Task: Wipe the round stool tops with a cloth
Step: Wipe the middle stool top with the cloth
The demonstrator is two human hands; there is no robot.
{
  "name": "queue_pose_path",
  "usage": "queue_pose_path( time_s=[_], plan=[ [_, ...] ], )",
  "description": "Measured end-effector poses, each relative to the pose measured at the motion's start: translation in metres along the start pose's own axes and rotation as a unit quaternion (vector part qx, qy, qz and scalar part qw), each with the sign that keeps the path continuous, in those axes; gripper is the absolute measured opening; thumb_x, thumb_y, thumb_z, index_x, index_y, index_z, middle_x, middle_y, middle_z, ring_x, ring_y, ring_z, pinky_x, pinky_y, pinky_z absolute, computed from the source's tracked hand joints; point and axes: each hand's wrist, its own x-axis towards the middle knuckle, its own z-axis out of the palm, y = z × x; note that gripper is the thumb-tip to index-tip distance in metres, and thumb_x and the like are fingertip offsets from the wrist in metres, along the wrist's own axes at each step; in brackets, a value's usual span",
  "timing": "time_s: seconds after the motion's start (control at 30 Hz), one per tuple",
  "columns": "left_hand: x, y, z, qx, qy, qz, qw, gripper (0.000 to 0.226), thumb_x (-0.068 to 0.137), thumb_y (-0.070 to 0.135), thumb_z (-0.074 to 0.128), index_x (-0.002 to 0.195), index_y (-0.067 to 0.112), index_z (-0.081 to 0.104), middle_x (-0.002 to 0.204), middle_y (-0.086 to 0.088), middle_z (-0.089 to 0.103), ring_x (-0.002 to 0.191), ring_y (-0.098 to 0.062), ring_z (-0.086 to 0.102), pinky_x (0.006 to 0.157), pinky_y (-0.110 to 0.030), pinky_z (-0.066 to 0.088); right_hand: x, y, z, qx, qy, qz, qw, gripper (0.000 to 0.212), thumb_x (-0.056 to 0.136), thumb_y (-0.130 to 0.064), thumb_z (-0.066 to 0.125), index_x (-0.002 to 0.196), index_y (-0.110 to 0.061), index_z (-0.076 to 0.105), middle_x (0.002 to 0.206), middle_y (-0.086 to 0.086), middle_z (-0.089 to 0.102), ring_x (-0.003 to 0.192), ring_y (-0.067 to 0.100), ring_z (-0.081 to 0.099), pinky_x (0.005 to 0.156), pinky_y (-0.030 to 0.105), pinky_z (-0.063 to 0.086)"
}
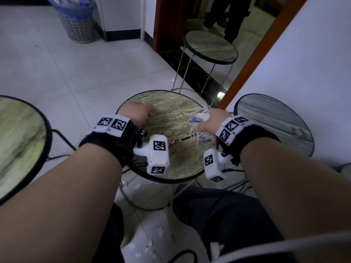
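A round wood-grain stool top (167, 118) with a dark rim is sitting between the hands. The right hand (212, 120) is gripping a frayed white-and-blue cloth (199, 120) at its right edge. The left hand (135, 113) is resting curled, blurred, empty. Similar stools (275, 118) are standing beside; a mesh bin (79, 25) beyond.

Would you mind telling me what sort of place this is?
Probably an indoor hallway or waiting area: glossy tiled floor, a wood-framed doorway, round stools and a lined waste basket.
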Motion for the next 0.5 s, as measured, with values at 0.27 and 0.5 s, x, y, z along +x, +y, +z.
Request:
queue_pose_path(
  time_s=[0.27, 0.5],
  plan=[
    [-0.006, 0.01, -0.003, -0.047, 0.002, 0.021, 0.999, 0.014, 0.063, 0.03, 0.058, 0.06, 0.016, 0.06, 0.077, -0.012, 0.062, 0.068, -0.023, 0.052, 0.068, -0.033, 0.04, 0.021, -0.011, -0.007, 0.022, -0.004, -0.003, 1.0, 0.028, 0.071, -0.041, 0.072, 0.077, -0.017, 0.059, 0.071, 0.001, 0.059, 0.067, 0.019, 0.057, 0.055, 0.026, 0.038],
    [0.008, 0.01, -0.011, -0.082, 0.018, 0.029, 0.996, 0.022, 0.084, 0.017, 0.059, 0.063, 0.014, 0.059, 0.074, -0.01, 0.061, 0.066, -0.023, 0.051, 0.062, -0.029, 0.039, 0.036, -0.025, -0.015, 0.02, -0.005, -0.007, 1.0, 0.029, 0.073, -0.041, 0.072, 0.078, -0.017, 0.057, 0.071, 0.001, 0.056, 0.063, 0.018, 0.052, 0.05, 0.026, 0.033]
  ],
)
